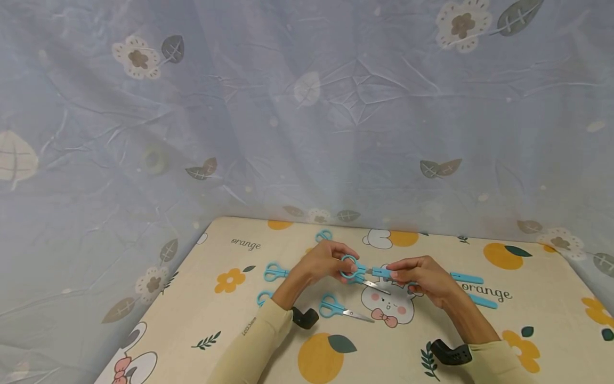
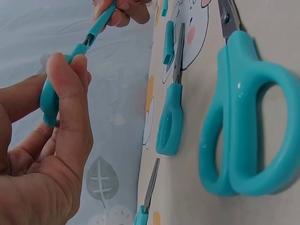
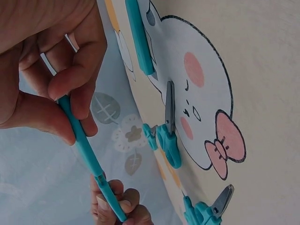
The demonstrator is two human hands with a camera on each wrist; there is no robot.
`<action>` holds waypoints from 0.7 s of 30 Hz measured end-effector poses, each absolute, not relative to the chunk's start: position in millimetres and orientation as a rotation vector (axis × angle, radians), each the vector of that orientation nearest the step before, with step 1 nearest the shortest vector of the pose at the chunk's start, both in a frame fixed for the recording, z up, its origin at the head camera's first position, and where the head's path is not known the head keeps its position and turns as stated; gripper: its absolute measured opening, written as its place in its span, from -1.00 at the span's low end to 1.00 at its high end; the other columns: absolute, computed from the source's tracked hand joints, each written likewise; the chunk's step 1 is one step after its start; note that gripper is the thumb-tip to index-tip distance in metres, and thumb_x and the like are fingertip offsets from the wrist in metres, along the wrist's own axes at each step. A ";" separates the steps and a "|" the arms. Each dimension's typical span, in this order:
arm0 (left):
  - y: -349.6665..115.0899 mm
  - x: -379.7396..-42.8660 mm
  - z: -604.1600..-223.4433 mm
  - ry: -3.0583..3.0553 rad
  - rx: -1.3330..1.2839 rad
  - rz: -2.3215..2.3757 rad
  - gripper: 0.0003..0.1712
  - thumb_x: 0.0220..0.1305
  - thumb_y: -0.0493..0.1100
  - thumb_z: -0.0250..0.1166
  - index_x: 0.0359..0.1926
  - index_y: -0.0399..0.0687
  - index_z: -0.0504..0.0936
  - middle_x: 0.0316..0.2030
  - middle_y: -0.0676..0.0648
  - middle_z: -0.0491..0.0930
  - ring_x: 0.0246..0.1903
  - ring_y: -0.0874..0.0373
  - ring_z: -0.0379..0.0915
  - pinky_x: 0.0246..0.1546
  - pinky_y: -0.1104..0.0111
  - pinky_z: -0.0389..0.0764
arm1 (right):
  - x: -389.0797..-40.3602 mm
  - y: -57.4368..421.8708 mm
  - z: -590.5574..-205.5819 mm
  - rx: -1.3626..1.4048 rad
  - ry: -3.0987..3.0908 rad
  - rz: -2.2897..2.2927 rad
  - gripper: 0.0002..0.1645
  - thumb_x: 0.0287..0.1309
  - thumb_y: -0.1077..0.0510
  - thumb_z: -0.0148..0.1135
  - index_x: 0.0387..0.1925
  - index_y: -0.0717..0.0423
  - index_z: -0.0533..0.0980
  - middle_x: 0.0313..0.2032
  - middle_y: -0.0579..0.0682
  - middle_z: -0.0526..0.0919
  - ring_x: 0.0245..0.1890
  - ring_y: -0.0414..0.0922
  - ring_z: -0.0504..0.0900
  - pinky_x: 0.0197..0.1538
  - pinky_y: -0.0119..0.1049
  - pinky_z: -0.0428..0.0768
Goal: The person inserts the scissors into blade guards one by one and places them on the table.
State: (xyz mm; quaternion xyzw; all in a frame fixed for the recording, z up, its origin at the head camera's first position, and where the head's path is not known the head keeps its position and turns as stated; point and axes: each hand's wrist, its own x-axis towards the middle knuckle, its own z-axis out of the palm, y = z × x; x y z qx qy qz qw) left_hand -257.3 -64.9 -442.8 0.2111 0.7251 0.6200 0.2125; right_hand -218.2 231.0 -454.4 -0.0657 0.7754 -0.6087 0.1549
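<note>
Above the table, my left hand (image 1: pixel 322 262) pinches a pair of light-blue-handled scissors (image 2: pixel 49 96) by the handles. The blades point toward my right hand (image 1: pixel 424 277), which grips a slim light-blue blade cover (image 3: pixel 82 143) between thumb and fingers. The cover's mouth is over the front of the blades, and a short stretch of metal shows between cover and handle. Below the hands, another pair of scissors (image 1: pixel 376 287) lies uncovered on the tablecloth. Nearer the front lies a further uncovered pair (image 1: pixel 332 306), its blades toward the right.
More blue scissors lie left of my left hand (image 1: pixel 275 272) and at the back (image 1: pixel 323 235). Loose blue covers (image 1: pixel 466 278) lie to the right, partly behind my right wrist. A patterned cloth (image 1: pixel 268 341) covers the table; a grey-blue curtain (image 1: pixel 307 138) hangs behind.
</note>
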 end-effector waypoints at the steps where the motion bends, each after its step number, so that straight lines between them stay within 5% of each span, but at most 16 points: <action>1: -64.9 -256.9 -442.2 2.012 0.582 1.722 -0.67 0.38 -0.44 0.40 0.14 -0.38 0.72 -0.36 -0.02 0.74 -0.42 0.17 0.76 -0.23 0.07 0.89 | -218.1 230.5 -454.4 -0.183 2.224 -1.746 -0.60 0.41 0.16 0.40 0.14 0.34 0.71 -0.32 -0.14 0.74 -0.31 -0.16 0.62 -0.40 -0.41 0.53; 21: -60.3 -253.7 -441.3 2.057 0.580 1.737 -0.70 0.38 -0.43 0.40 0.11 -0.33 0.74 -0.28 -0.10 0.77 -0.46 0.14 0.74 -0.34 0.21 0.88 | -216.1 224.4 -455.5 -0.139 2.220 -1.762 -0.60 0.40 0.17 0.39 0.15 0.32 0.70 -0.38 -0.16 0.69 -0.35 -0.19 0.57 -0.42 -0.39 0.48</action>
